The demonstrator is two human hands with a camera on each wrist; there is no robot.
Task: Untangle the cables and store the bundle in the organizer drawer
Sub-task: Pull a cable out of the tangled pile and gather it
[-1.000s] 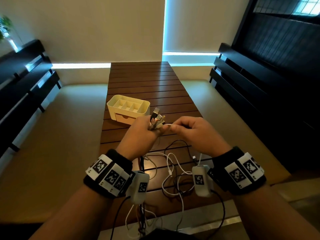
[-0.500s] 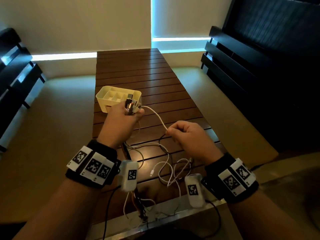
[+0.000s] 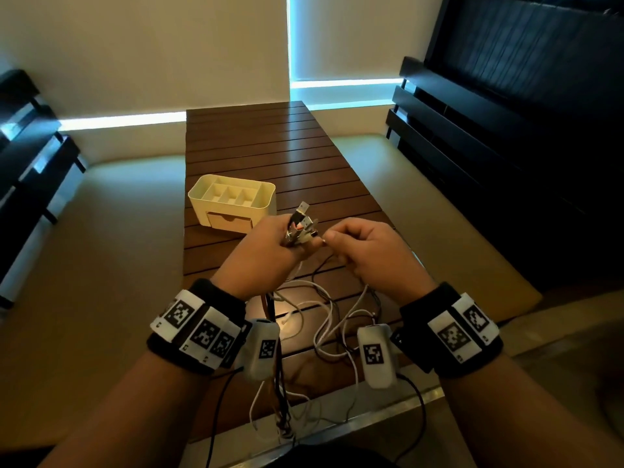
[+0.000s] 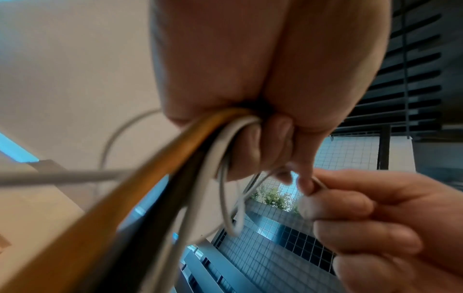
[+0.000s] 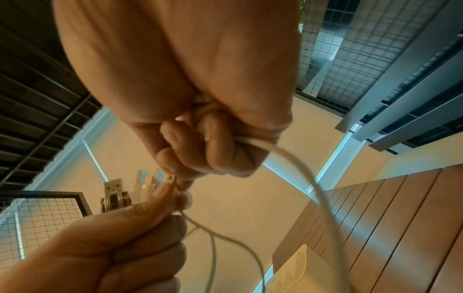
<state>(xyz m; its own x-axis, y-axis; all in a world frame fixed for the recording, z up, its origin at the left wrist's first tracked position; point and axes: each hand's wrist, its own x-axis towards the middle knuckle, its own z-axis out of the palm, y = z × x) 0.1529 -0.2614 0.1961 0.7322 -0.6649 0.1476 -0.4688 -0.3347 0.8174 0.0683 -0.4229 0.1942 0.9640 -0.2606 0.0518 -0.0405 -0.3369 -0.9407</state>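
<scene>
Two hands work above the near half of one slatted wooden table [image 3: 256, 143]. The left hand [image 3: 260, 261] is clenched around a bundle of cables [image 3: 297, 228], with their plug ends fanned out above the fist; at least three metal plugs can be made out there, though an exact count is hard to give. In the left wrist view the cords leave the underside of that fist as one orange cable [image 4: 140, 168], one dark cable [image 4: 175, 190] and at least two white cables [image 4: 213, 158], all blurred. The right hand [image 3: 374, 258] sits just beside the left, its fingers curled, pinching one thin white cable [image 5: 300, 164] between thumb and fingertips right at the left thumb; the right wrist view shows this cord running out of the right fist and looping down. Below both wrists the loose lengths of the cables hang and lie in tangled loops [image 3: 331, 319] on the table, white and dark strands crossing, some trailing over the near edge. One cream organizer [image 3: 233, 204] stands on the table beyond the left hand, apart from the cables; its open top is split into several compartments, and its single drawer [image 3: 229, 220] in the front face is pushed in. Each wrist carries one black band with square printed markers [image 3: 199, 329] and one small white camera pod [image 3: 374, 356].
</scene>
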